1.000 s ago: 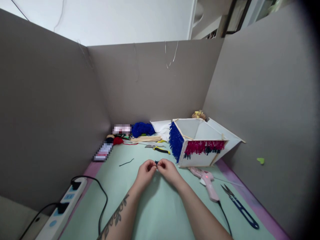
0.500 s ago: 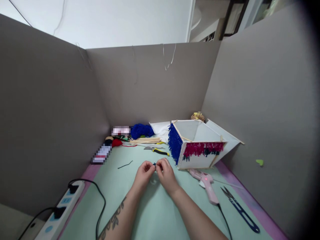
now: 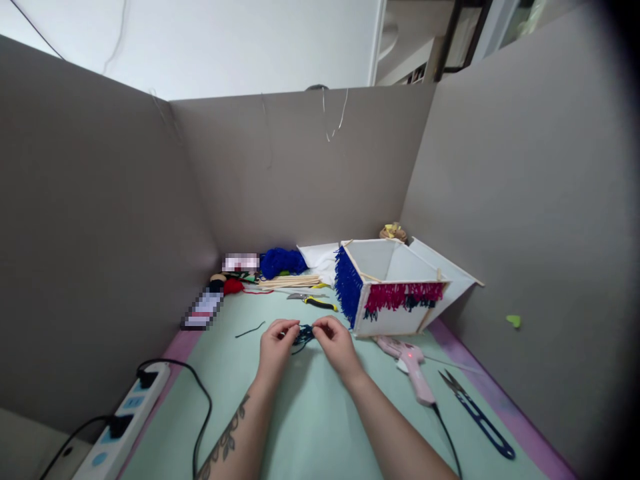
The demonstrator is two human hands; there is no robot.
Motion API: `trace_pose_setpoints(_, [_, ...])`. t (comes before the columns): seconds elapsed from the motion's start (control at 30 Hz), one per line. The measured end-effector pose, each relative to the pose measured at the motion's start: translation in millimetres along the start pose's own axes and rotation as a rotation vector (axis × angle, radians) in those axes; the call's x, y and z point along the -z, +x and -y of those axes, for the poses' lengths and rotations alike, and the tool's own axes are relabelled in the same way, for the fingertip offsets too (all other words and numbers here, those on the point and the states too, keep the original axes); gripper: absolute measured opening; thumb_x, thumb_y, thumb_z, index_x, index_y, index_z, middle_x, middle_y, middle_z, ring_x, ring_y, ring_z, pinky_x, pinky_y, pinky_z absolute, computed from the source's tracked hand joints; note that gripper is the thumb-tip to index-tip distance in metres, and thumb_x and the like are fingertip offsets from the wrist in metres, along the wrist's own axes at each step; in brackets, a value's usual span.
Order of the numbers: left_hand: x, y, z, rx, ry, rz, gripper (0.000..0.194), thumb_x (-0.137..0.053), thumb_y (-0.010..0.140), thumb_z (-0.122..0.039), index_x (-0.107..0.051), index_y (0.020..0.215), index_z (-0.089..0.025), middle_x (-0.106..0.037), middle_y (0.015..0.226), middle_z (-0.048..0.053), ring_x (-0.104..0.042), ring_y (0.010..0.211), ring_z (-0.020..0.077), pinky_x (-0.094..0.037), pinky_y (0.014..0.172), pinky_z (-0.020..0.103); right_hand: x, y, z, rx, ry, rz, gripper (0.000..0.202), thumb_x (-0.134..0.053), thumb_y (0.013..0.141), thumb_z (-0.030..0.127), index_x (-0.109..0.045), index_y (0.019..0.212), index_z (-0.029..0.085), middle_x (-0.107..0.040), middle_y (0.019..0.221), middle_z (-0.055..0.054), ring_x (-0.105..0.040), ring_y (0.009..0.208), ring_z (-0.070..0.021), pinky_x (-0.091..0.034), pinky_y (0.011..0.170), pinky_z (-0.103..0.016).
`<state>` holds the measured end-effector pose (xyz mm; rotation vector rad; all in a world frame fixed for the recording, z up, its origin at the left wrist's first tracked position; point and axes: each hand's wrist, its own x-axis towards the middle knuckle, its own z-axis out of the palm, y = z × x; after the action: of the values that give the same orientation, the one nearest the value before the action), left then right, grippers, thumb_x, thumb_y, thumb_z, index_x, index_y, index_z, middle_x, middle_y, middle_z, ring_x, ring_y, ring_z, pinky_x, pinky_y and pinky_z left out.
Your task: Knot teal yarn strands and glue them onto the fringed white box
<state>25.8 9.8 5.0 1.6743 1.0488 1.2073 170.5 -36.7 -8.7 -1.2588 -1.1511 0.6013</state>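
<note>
L hand (image 3: 276, 343): thumb + fingertips pinching one side of the dark yarn bundle (image 3: 304, 335); R hand (image 3: 336, 343) same, pinching the opp. side. Bundle sits btw the two, strands loose; can't tell if it touches the table (image 3: 310, 427). Clock dirs from the bundle, 12 = far side. At 9, near L hand: a cut dark strand (image 3: 250, 330), lying flat. At 1: yellow-and-black-handled cutters (image 3: 320, 304). Approx 11:30, further back: wooden sticks (image 3: 290, 282), then blue yarn (image 3: 283, 263) behind. At 10: red yarn (image 3: 233, 287). At 2: white panel structure (image 3: 383, 323), blue fringe (image 3: 349, 287) on its L face, crimson fringe (image 3: 395, 295) along the front top edge, a few dark tufts below. Approx 3:30: pink glue gun (image 3: 413, 367), red light on. At 4: dark snips (image 3: 483, 420), blades pointing twd the structure. At 8: power strip (image 3: 125, 420), 2 plugs in.
</note>
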Motion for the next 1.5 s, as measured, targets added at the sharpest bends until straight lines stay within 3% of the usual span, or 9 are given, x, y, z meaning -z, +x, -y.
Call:
trace_pose_setpoints(0.17, [5.4, 1.3, -0.5, -0.006, 0.043, -0.077, 0.023, -0.057, 0.076, -0.036, -0.068, 0.079, -0.017, -0.064, 0.081, 0.005, -0.057, 0.075, 0.0169, -0.045, 0.066, 0.028, 2.0, 4.6, -13.8, -0.118, 0.061, -0.036, 0.009, -0.057, 0.072, 0.030, -0.058, 0.071, 0.020, -0.058, 0.069, -0.001, -0.051, 0.067, -0.0173, -0.041, 0.065, -0.029])
trace_pose_setpoints(0.27, [4.2, 0.3, -2.1, -0.038, 0.117, -0.078, 0.021, -0.058, 0.075, -0.035, -0.068, 0.077, -0.018, -0.061, 0.085, 0.006, -0.056, 0.076, 0.0171, -0.043, 0.062, 0.027, 3.0, 5.6, -14.5, -0.136, 0.035, -0.069, 0.014, -0.056, 0.071, 0.026, -0.062, 0.082, 0.020, -0.062, 0.084, -0.004, -0.054, 0.077, -0.0189, -0.043, 0.072, -0.030])
trace_pose_setpoints(0.37, [-0.6, -1.5, -3.8, -0.091, 0.137, -0.002, 0.017, -0.060, 0.072, -0.033, -0.069, 0.073, -0.019, -0.059, 0.084, 0.006, -0.055, 0.078, 0.0173, -0.044, 0.062, 0.026, 0.8, 3.8, -9.3, -0.064, 0.026, 0.034, 0.022, -0.055, 0.074, 0.029, -0.067, 0.091, 0.021, -0.060, 0.101, -0.007, -0.055, 0.093, -0.0203, -0.043, 0.080, -0.031])
trace_pose_setpoints(0.53, [-4.9, -2.8, -2.9, -0.114, 0.130, 0.053, 0.016, -0.059, 0.072, -0.032, -0.069, 0.072, -0.019, -0.056, 0.083, 0.005, -0.055, 0.081, 0.0173, -0.044, 0.065, 0.026, -6.1, 0.7, -5.9, -0.020, 0.021, 0.153, 0.021, -0.058, 0.076, 0.037, -0.066, 0.066, 0.019, -0.060, 0.094, -0.007, -0.055, 0.093, -0.0198, -0.041, 0.087, -0.032])
trace_pose_setpoints(0.87, [4.6, 1.2, -2.4, -0.061, 0.182, -0.072, 0.021, -0.056, 0.075, -0.037, -0.066, 0.074, -0.019, -0.057, 0.084, 0.005, -0.054, 0.078, 0.0180, -0.042, 0.061, 0.027, 0.2, 4.9, -12.7, -0.108, 0.029, -0.024, 0.026, -0.055, 0.078, 0.042, -0.060, 0.066, 0.019, -0.059, 0.070, -0.003, -0.054, 0.073, -0.0191, -0.040, 0.071, -0.029])
trace_pose_setpoints(1.07, [4.2, 4.1, 11.1, -0.076, 0.309, -0.061, 0.017, -0.053, 0.074, -0.030, -0.064, 0.067, -0.018, -0.056, 0.082, 0.005, -0.055, 0.082, 0.0191, -0.045, 0.076, 0.033, 2.3, 8.1, -18.6, -0.010, -0.085, -0.080, 0.022, -0.052, 0.076, 0.033, -0.055, 0.059, 0.020, -0.059, 0.078, -0.005, -0.054, 0.079, -0.0195, -0.041, 0.073, -0.029])
trace_pose_setpoints(1.27, [3.4, 5.5, 30.9, 0.023, 0.489, -0.006, 0.029, -0.056, 0.073, -0.030, -0.066, 0.098, -0.017, -0.055, 0.102, 0.010, -0.056, 0.094, 0.0225, -0.045, 0.086, 0.037, 3.7, 14.2, -35.3, -0.037, -0.298, -0.215, 0.017, -0.055, 0.070, 0.028, -0.066, 0.080, 0.018, -0.061, 0.089, -0.011, -0.054, 0.086, -0.0244, -0.040, 0.083, -0.038])
trace_pose_setpoints(1.4, [6.6, 7.2, 31.1, 0.049, 0.480, -0.112, 0.033, -0.047, 0.080, -0.034, -0.061, 0.104, -0.016, -0.054, 0.104, 0.010, -0.057, 0.089, 0.0207, -0.047, 0.083, 0.036, 6.6, 10.1, -6.3, -0.023, -0.085, -0.281, 0.027, -0.055, 0.075, 0.035, -0.062, 0.095, 0.018, -0.059, 0.100, -0.011, -0.053, 0.090, -0.0233, -0.042, 0.078, -0.036])
trace_pose_setpoints(1.5, [8.3, 8.6, 28.7, 0.055, 0.451, -0.170, 0.035, -0.045, 0.081, -0.038, -0.060, 0.103, -0.015, -0.055, 0.103, 0.010, -0.057, 0.080, 0.0193, -0.048, 0.080, 0.036, 23.4, -2.0, 43.2, 0.072, 0.354, -0.078, 0.026, -0.049, 0.082, 0.048, -0.059, 0.090, 0.025, -0.061, 0.083, -0.004, -0.054, 0.073, -0.0183, -0.043, 0.063, -0.030])
